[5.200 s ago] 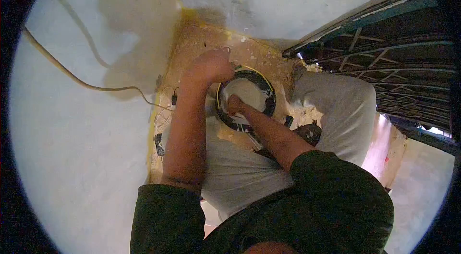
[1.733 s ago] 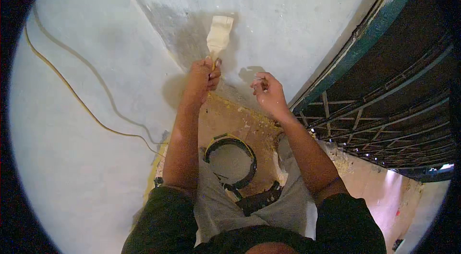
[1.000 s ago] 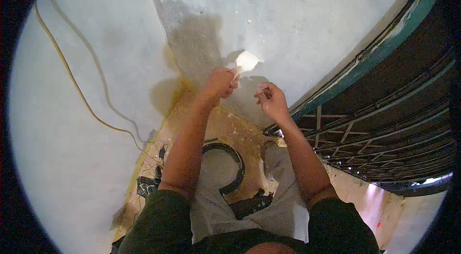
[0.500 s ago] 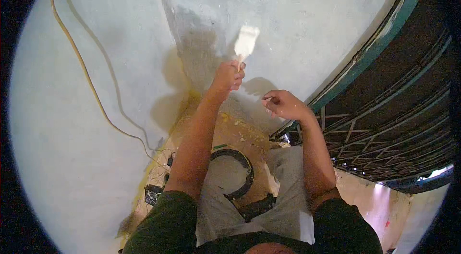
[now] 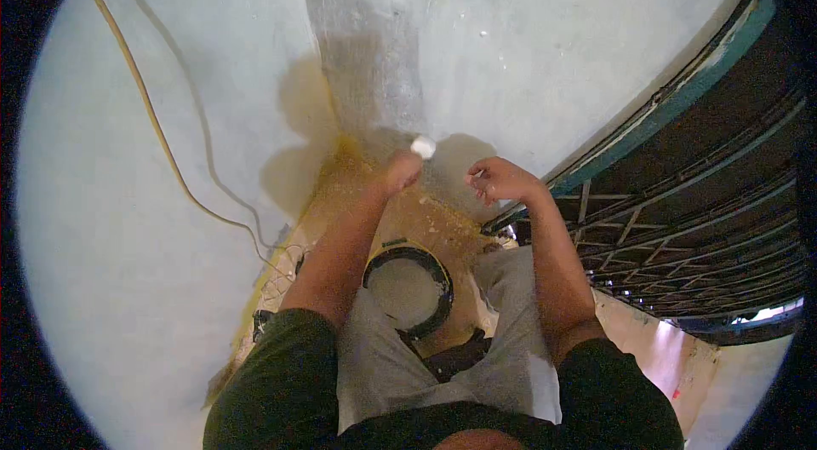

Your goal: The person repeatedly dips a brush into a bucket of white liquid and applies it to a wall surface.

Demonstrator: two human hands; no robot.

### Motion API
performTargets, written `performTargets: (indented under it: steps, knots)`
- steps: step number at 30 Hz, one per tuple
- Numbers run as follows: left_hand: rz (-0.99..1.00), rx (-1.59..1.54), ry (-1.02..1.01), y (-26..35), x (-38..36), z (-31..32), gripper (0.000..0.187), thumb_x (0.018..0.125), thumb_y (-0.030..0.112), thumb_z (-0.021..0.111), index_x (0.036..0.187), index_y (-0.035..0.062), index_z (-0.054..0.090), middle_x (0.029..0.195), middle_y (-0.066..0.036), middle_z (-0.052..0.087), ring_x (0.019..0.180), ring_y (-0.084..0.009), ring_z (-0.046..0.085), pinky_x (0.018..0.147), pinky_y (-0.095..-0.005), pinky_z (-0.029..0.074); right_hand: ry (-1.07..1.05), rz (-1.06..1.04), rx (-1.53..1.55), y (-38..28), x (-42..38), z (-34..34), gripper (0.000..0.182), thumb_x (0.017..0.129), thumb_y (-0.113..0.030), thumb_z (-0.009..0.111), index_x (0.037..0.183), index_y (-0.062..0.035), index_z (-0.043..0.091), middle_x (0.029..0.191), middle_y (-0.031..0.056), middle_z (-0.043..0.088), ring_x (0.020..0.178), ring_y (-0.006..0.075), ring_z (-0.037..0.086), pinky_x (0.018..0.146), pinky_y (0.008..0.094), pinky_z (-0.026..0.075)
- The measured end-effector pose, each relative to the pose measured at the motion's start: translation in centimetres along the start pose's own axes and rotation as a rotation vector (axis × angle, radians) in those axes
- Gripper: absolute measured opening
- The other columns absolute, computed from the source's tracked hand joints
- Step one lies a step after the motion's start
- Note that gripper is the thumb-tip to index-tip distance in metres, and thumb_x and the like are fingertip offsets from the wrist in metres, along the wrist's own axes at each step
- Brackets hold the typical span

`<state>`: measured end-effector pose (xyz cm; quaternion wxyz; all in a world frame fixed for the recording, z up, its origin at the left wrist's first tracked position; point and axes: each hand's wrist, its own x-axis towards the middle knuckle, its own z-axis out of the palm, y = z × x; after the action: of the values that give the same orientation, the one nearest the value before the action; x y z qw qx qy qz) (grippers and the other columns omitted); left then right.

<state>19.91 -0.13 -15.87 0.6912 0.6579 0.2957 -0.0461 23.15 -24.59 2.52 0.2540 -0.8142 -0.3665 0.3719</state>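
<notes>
My left hand (image 5: 402, 171) is closed around the handle of a paintbrush, low in front of the wall corner. The paintbrush's white, paint-covered head (image 5: 423, 147) shows end-on and small; its handle is hidden in my fist. To the right, my right hand (image 5: 504, 181) hangs before the wall with loosely curled fingers, a gap between them and nothing visible inside. Both hands are above a round black bucket (image 5: 445, 301) holding pale greyish paint, which stands on the floor between my legs. A darker grey patch (image 5: 379, 67) marks the wall (image 5: 528, 50) beside the corner.
A yellow cable (image 5: 145, 101) hangs along the left wall and runs down to dark items near the floor. On the right stands a dark folding metal gate (image 5: 681, 186) with a green frame (image 5: 706, 80). The brown floor (image 5: 340, 186) has paint spots near the corner.
My left hand has come down the wall with the paintbrush, whose head has turned from broadside to end-on. My right hand stays almost in place. The view has shifted slightly.
</notes>
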Motion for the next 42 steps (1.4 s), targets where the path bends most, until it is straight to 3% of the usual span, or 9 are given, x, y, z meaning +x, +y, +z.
performTargets:
  steps: [9,11,14,30,32,33,35,38,42]
  knots:
    - [0.213,0.374,0.195,8.5,-6.8,-1.1,0.028,0.081,0.027,0.057,0.08,-0.0015,0.061,0.053,-0.011,0.052,0.049,-0.0227,0.055,0.044,-0.0402,0.041,-0.059,0.051,-0.043,-1.3,0.1,0.2,0.043,0.089,-0.033,0.055,0.108,0.006,0.055,0.08,0.0151,0.064,0.06,0.0181,0.064,0.055,0.0308,0.052]
    - [0.9,0.605,0.183,6.3,-4.0,-3.6,0.032,0.085,0.033,0.054,0.086,0.0015,0.062,0.054,-0.007,0.052,0.044,-0.0209,0.051,0.04,-0.0377,0.038,-0.065,0.055,-0.041,-0.8,0.2,0.3,0.044,0.089,-0.033,0.056,0.108,0.006,0.055,0.081,0.0152,0.064,0.06,0.0185,0.064,0.055,0.0313,0.052]
    - [0.155,-0.493,-0.28,10.3,-7.5,-6.2,0.033,0.09,0.037,0.048,0.085,0.0069,0.06,0.054,-0.001,0.049,0.04,-0.0146,0.043,0.036,-0.0309,0.032,-0.042,-0.044,-0.02,0.1,0.2,0.7,0.045,0.089,-0.034,0.056,0.109,0.0058,0.055,0.082,0.0168,0.065,0.06,0.0195,0.065,0.057,0.0332,0.052]
    - [0.299,0.809,-0.068,-4.0,2.1,-1.6,0.019,0.08,0.015,0.049,0.076,-0.0015,0.058,0.063,-0.014,0.058,0.051,-0.0273,0.056,0.045,-0.0397,0.045,-0.061,0.021,-0.325,3.0,3.3,2.7,0.046,0.085,-0.04,0.059,0.108,0.001,0.057,0.096,0.0195,0.064,0.07,0.0262,0.065,0.067,0.0364,0.051]
    - [-0.23,0.369,0.051,-1.6,-0.9,-0.3,0.024,0.077,0.02,0.051,0.076,-0.0029,0.059,0.068,-0.016,0.062,0.061,-0.0295,0.061,0.053,-0.0417,0.047,0.005,-0.111,-0.455,3.5,4.1,2.8,0.046,0.085,-0.04,0.058,0.108,0.0003,0.058,0.098,0.0196,0.063,0.075,0.028,0.065,0.07,0.0372,0.051]
    - [-0.228,0.365,0.051,-2.9,0.5,-0.2,0.024,0.077,0.02,0.051,0.076,-0.0029,0.059,0.068,-0.016,0.062,0.061,-0.0295,0.061,0.053,-0.0417,0.047,-0.065,-0.035,-0.374,3.0,4.3,2.8,0.045,0.084,-0.038,0.059,0.108,0.0001,0.057,0.099,0.0201,0.063,0.083,0.0299,0.063,0.075,0.0383,0.05]
    - [0.654,1.54,-0.222,-6.9,4.7,0.5,0.027,0.074,0.023,0.053,0.075,-0.003,0.059,0.072,-0.019,0.063,0.064,-0.0317,0.062,0.057,-0.0437,0.046,-0.135,0.048,-0.298,1.1,4.1,2.5,0.044,0.084,-0.036,0.06,0.108,-0.0001,0.057,0.1,0.0206,0.062,0.09,0.0319,0.062,0.079,0.0394,0.049]
    - [0.074,0.648,0.073,-1.2,-0.3,2.2,0.027,0.074,0.023,0.054,0.073,-0.003,0.06,0.071,-0.02,0.063,0.065,-0.0332,0.062,0.058,-0.0455,0.046,-0.195,0.233,-0.182,-0.9,3.2,2.4,0.041,0.083,-0.032,0.06,0.108,-0.0002,0.057,0.103,0.0213,0.061,0.097,0.0339,0.059,0.082,0.0405,0.047]
    - [0.061,0.356,-0.035,4.4,-4.7,0.8,0.024,0.077,0.018,0.053,0.073,-0.0039,0.06,0.067,-0.02,0.061,0.061,-0.0317,0.06,0.058,-0.045,0.045,-0.185,-0.129,-0.429,3.7,5.4,3.5,0.04,0.082,-0.03,0.06,0.108,0.0001,0.057,0.098,0.02,0.063,0.081,0.0294,0.064,0.073,0.0382,0.05]
